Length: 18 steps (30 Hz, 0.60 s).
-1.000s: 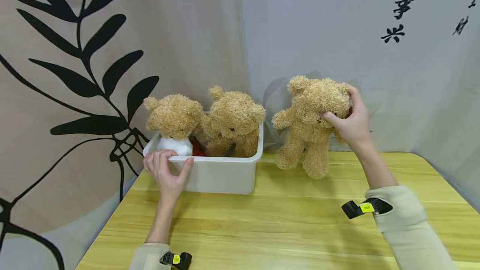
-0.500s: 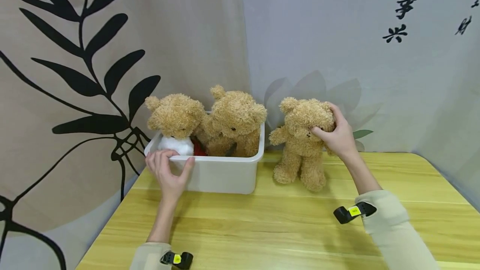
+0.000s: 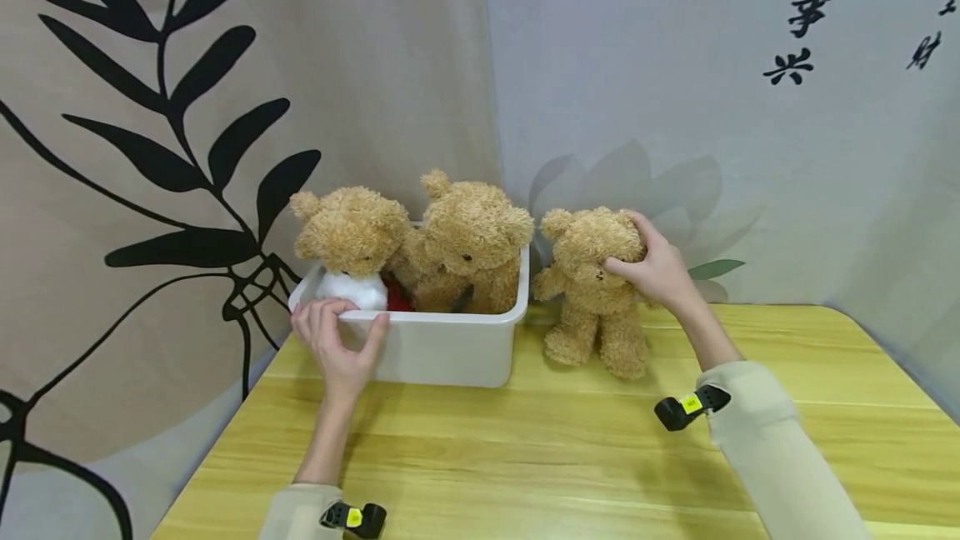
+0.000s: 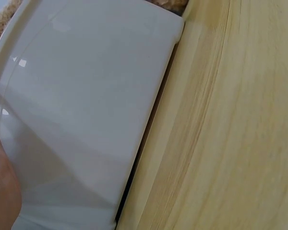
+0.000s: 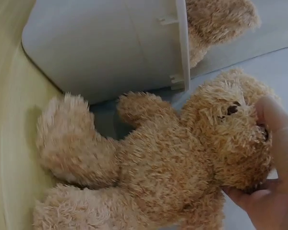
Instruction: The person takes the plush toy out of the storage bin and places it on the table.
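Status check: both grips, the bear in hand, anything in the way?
Right grip holds bear by the head. Left grip on front rim of bin. Bear upright beside bin, nothing seen between them.

Bkdrop (image 3: 390, 65) w/ blk leaf print (image 3: 183, 248), blk chars (image 3: 808, 13); yellowish wood-grain tbl (image 3: 465, 457).
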Each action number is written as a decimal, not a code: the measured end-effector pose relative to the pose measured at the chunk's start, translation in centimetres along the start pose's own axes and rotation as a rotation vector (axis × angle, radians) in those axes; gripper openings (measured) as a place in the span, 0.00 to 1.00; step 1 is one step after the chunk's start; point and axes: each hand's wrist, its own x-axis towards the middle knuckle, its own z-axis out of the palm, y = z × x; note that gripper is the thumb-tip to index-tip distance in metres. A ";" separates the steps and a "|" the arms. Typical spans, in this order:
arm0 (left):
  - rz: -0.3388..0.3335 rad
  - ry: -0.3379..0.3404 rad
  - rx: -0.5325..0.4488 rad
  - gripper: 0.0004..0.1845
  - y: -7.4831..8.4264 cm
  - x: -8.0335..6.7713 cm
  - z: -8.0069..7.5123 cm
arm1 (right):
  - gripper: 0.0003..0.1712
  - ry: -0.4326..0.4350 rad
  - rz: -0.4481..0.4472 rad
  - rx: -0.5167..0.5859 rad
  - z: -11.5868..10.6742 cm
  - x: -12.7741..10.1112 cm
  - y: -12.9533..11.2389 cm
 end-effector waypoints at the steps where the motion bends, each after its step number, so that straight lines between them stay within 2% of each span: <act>1: 0.001 -0.003 0.005 0.32 -0.1 0.0 0.0 | 0.52 -0.017 0.010 0.001 0.1 0.1 0.2; 6: 0.002 -0.022 0.034 0.32 -1.8 -0.9 0.1 | 0.53 -0.082 0.058 0.023 0.9 0.4 1.7; 10: -0.007 -0.027 0.051 0.33 -3.1 -1.5 0.1 | 0.53 -0.074 0.047 0.071 1.3 0.3 2.4; 18: -0.005 -0.047 0.070 0.32 -3.6 -1.5 -0.3 | 0.54 -0.055 0.018 0.166 1.8 0.1 2.8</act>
